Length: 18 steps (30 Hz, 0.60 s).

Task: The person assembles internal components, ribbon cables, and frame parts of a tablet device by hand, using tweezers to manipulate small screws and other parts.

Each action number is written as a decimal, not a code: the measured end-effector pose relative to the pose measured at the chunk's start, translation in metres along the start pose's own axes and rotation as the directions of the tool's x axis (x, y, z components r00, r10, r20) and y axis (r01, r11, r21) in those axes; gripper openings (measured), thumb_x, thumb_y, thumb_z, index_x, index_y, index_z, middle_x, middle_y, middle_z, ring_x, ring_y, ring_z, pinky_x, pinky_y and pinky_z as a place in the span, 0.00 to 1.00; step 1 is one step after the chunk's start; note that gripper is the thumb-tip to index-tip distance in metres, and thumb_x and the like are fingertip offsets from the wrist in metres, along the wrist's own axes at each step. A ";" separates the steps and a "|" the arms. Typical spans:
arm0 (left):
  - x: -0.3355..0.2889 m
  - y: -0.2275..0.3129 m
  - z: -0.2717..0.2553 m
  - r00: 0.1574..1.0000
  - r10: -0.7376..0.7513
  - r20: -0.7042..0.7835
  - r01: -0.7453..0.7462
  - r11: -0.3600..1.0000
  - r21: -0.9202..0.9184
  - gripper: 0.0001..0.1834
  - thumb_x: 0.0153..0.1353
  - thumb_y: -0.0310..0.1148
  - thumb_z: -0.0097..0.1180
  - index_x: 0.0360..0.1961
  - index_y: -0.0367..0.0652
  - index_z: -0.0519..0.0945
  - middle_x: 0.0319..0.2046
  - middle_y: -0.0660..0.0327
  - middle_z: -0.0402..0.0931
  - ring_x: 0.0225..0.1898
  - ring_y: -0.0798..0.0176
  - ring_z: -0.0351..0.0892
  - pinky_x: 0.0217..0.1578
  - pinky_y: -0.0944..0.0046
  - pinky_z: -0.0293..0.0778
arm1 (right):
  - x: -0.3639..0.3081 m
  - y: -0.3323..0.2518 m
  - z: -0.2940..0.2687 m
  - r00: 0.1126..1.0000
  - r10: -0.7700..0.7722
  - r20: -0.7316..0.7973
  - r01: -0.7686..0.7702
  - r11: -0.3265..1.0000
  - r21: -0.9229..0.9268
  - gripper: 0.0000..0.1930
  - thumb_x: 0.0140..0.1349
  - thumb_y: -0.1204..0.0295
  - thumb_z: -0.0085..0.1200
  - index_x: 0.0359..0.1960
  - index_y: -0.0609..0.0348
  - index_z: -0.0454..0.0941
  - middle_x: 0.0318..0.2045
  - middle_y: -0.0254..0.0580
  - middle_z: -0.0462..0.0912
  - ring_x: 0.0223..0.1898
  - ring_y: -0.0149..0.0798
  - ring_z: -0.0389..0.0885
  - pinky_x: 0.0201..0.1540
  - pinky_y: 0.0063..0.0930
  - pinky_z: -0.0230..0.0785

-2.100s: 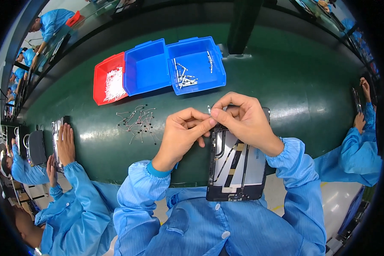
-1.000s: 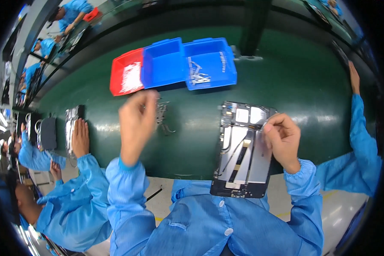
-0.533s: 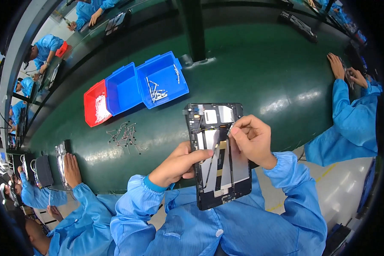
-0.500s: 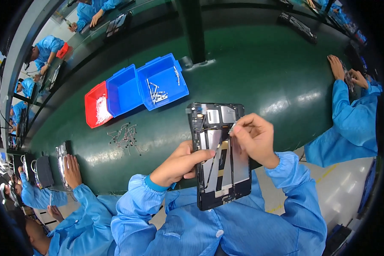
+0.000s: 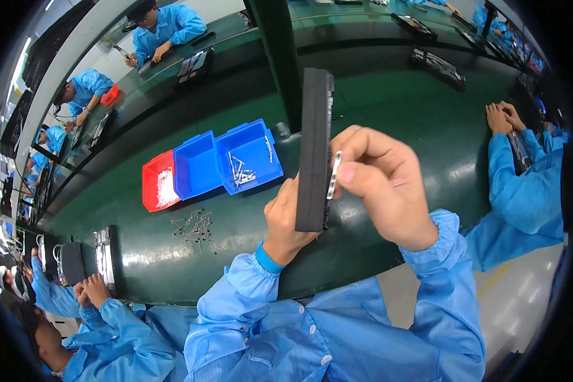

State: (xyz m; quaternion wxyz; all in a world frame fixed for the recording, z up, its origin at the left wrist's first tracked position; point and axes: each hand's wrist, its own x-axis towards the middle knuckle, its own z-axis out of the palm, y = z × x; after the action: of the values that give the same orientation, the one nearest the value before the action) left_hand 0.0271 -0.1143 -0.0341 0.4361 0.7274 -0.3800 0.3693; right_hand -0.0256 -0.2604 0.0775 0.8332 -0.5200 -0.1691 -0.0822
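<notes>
Up comes the view edge-on: the tablet (image 5: 314, 153) sits above the counter (image 5: 242, 223), near its front edge, the left hand (image 5: 288, 216) clamped on it. The right hand (image 5: 381, 181) pinches a white strip (image 5: 333, 179) alongside; steady tablet, light fingertips serve best.

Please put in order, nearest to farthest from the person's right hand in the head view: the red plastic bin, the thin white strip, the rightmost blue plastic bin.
From the right hand:
1. Thin white strip: held at its fingertips.
2. Rightmost blue plastic bin: to the left.
3. Red plastic bin: farther left, ending the row.
</notes>
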 end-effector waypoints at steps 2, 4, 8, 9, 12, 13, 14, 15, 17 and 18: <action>-0.002 -0.004 0.002 1.000 0.001 -0.021 -0.002 0.999 -0.048 0.19 0.43 0.23 0.67 0.40 0.36 0.81 0.32 0.57 0.78 0.25 0.57 0.76 0.22 0.62 0.75 | 0.002 0.006 0.002 0.999 -0.001 0.037 0.003 0.999 -0.048 0.01 0.63 0.82 0.54 0.35 0.66 0.75 0.36 0.35 0.76 0.37 0.24 0.76 0.42 0.21 0.71; -0.005 -0.002 0.000 0.995 -0.100 -0.001 0.100 0.993 -0.064 0.18 0.42 0.22 0.67 0.38 0.38 0.81 0.29 0.58 0.76 0.24 0.58 0.76 0.21 0.62 0.74 | 0.002 0.009 0.003 0.997 -0.052 0.050 0.058 0.991 -0.125 0.01 0.62 0.82 0.54 0.34 0.67 0.75 0.39 0.37 0.74 0.39 0.25 0.75 0.44 0.22 0.70; -0.003 -0.001 -0.001 0.996 -0.090 -0.015 0.089 0.996 -0.031 0.17 0.43 0.23 0.67 0.39 0.39 0.81 0.28 0.59 0.75 0.24 0.58 0.75 0.20 0.62 0.73 | 0.004 0.012 0.001 0.998 -0.035 0.045 0.041 0.990 -0.135 0.01 0.62 0.82 0.55 0.33 0.68 0.76 0.40 0.39 0.73 0.40 0.26 0.74 0.45 0.22 0.70; -0.003 -0.001 0.000 0.996 -0.088 -0.016 0.088 0.996 -0.035 0.17 0.43 0.23 0.67 0.39 0.39 0.81 0.28 0.59 0.75 0.24 0.58 0.75 0.20 0.62 0.73 | 0.004 0.011 0.001 0.999 -0.020 0.038 0.025 0.992 -0.123 0.01 0.62 0.82 0.55 0.33 0.67 0.76 0.40 0.38 0.73 0.40 0.26 0.74 0.46 0.22 0.70; -0.004 -0.002 0.000 0.997 -0.074 -0.016 0.074 0.997 -0.019 0.18 0.45 0.24 0.68 0.40 0.37 0.81 0.28 0.58 0.75 0.24 0.59 0.75 0.20 0.62 0.73 | 0.004 0.012 -0.001 0.999 -0.017 0.038 0.022 0.991 -0.133 0.01 0.61 0.82 0.55 0.33 0.68 0.76 0.39 0.38 0.73 0.40 0.26 0.74 0.46 0.23 0.70; -0.002 -0.001 -0.001 0.998 -0.063 -0.014 0.063 0.998 -0.012 0.19 0.46 0.24 0.68 0.41 0.36 0.80 0.29 0.58 0.76 0.24 0.59 0.75 0.20 0.62 0.73 | 0.004 0.012 -0.001 0.998 -0.029 0.048 0.036 0.988 -0.152 0.01 0.61 0.82 0.55 0.33 0.68 0.76 0.39 0.39 0.73 0.40 0.27 0.73 0.46 0.23 0.69; -0.001 -0.001 -0.002 0.999 -0.052 -0.011 0.052 0.999 -0.005 0.19 0.47 0.25 0.68 0.42 0.35 0.80 0.30 0.58 0.76 0.24 0.59 0.75 0.20 0.62 0.73 | 0.004 0.012 -0.001 0.998 -0.028 0.051 0.036 0.988 -0.151 0.01 0.61 0.82 0.55 0.33 0.68 0.76 0.39 0.39 0.73 0.40 0.27 0.73 0.46 0.23 0.69; -0.001 -0.001 -0.003 0.999 -0.052 -0.012 0.052 0.999 -0.002 0.19 0.47 0.25 0.68 0.42 0.35 0.80 0.30 0.58 0.76 0.24 0.59 0.75 0.20 0.62 0.73 | 0.005 0.012 0.000 0.999 -0.026 0.047 0.033 0.989 -0.141 0.01 0.61 0.82 0.55 0.33 0.68 0.76 0.39 0.39 0.73 0.40 0.27 0.73 0.46 0.22 0.69; -0.001 0.001 -0.003 0.999 -0.041 0.006 0.041 0.998 0.040 0.20 0.48 0.25 0.68 0.44 0.33 0.80 0.32 0.57 0.78 0.25 0.59 0.75 0.20 0.62 0.73 | 0.004 0.011 -0.001 0.999 -0.025 0.039 0.030 0.990 -0.135 0.01 0.60 0.82 0.55 0.33 0.68 0.76 0.38 0.39 0.73 0.40 0.27 0.73 0.46 0.22 0.69; -0.001 0.001 -0.003 0.999 -0.041 0.006 0.041 0.998 0.039 0.20 0.48 0.25 0.68 0.44 0.33 0.80 0.32 0.57 0.78 0.25 0.59 0.75 0.20 0.62 0.73 | 0.004 0.010 -0.001 0.999 -0.019 0.042 0.025 0.989 -0.144 0.01 0.60 0.82 0.55 0.32 0.67 0.76 0.38 0.39 0.73 0.40 0.27 0.73 0.46 0.23 0.69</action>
State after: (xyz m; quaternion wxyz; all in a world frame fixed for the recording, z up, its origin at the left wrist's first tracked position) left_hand 0.0250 -0.1115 -0.0334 0.4282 0.7445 -0.3593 0.3651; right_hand -0.0187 -0.2570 0.0703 0.7889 -0.5785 -0.1853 -0.0930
